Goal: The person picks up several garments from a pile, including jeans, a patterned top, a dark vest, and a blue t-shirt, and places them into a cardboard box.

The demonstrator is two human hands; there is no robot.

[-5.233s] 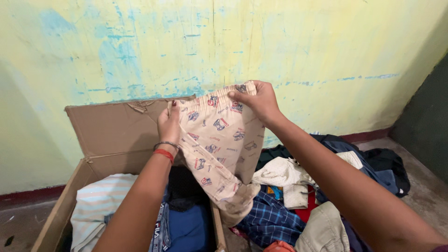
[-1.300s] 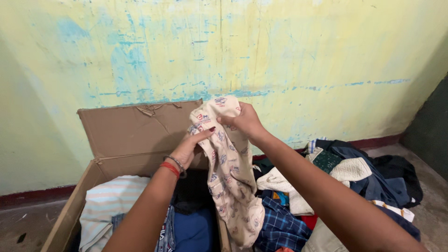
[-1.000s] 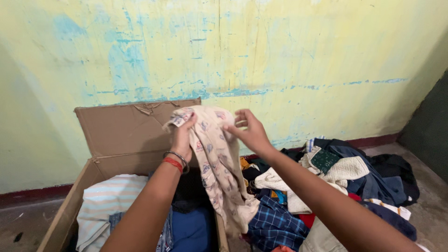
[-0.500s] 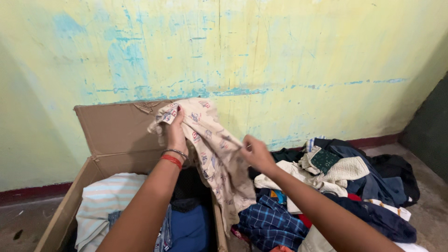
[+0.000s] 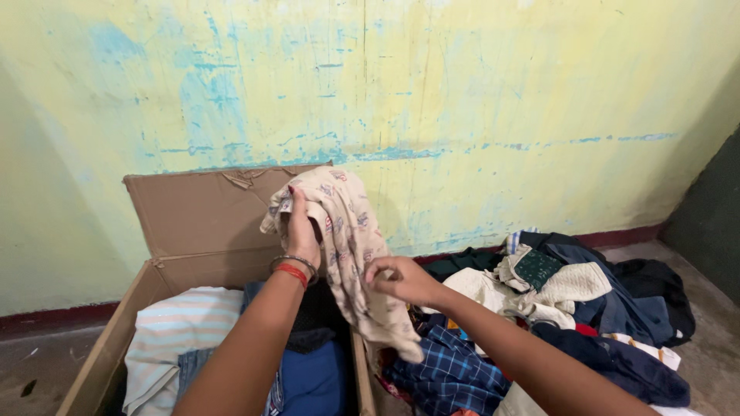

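A cream printed garment [image 5: 351, 254] hangs folded over my left hand [image 5: 301, 227], which grips its top in front of the cardboard flap. My left wrist wears a metal bangle and a red one. Lower down, my right hand [image 5: 401, 279] pinches the garment's right edge near its middle. The cloth's bottom end droops above the box's right wall and the clothes pile. An open cardboard box [image 5: 116, 339] sits below my left arm, holding a striped pale cloth [image 5: 181, 331] and a blue garment [image 5: 312, 381].
A heap of clothes [image 5: 555, 308] lies on the floor to the right: a blue plaid piece [image 5: 447, 374], cream knits, dark navy items. A peeling yellow and blue wall [image 5: 462, 100] stands behind. A dark panel [image 5: 713, 216] is at the far right.
My right hand slid down from the garment's top to its middle edge. My left hand kept the top, and the cloth now drapes over it, folded narrower.
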